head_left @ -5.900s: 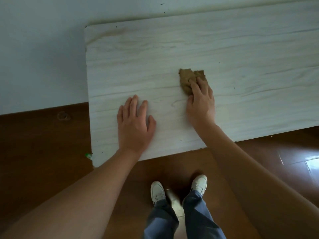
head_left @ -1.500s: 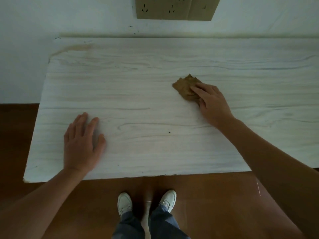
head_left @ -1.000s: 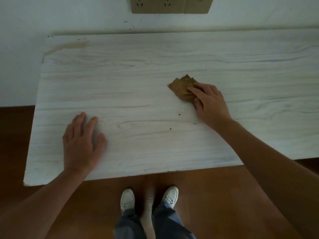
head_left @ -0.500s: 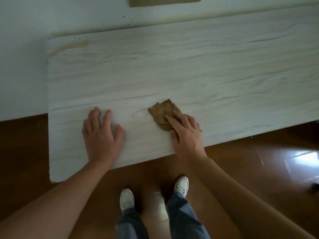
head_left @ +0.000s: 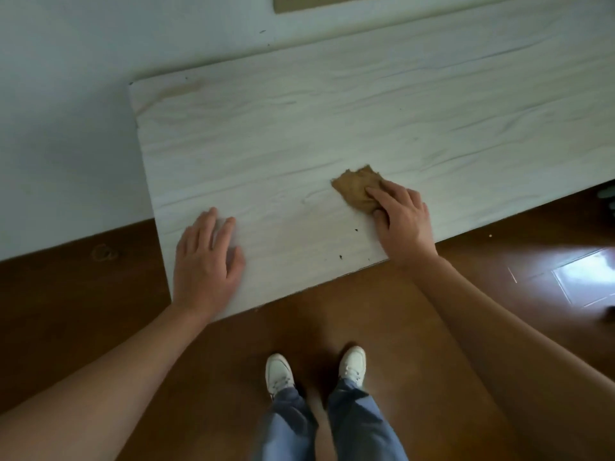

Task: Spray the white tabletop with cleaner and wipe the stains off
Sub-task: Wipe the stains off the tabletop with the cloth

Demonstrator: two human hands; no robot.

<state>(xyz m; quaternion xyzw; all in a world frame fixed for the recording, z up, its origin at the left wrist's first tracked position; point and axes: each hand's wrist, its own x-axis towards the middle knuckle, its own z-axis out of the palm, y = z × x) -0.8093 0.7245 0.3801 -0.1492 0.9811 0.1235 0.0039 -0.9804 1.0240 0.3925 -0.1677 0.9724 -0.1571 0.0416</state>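
- The white wood-grain tabletop (head_left: 332,128) fills the upper middle of the view, its far edge against a pale wall (head_left: 66,94).
- A crumpled tan-brown cloth (head_left: 354,189) lies on the tabletop near the front edge, right of centre.
- The right hand (head_left: 404,221) presses on the cloth's near side, fingers spread flat over it rather than curled around it.
- The left hand (head_left: 206,261) rests open, palm down, on the bare tabletop near the front left corner, well apart from the cloth.
- A few small dark specks (head_left: 341,257) sit on the surface between the hands, near the front edge; whether they are stains or crumbs is unclear.
- A faint brownish smudge (head_left: 193,86) marks the far left corner.
- A beige wall socket plate (head_left: 316,1) is cut off at the top edge.
- Below, a glossy brown floor (head_left: 466,311), two white shoes (head_left: 279,374) and blue trouser legs (head_left: 352,424).
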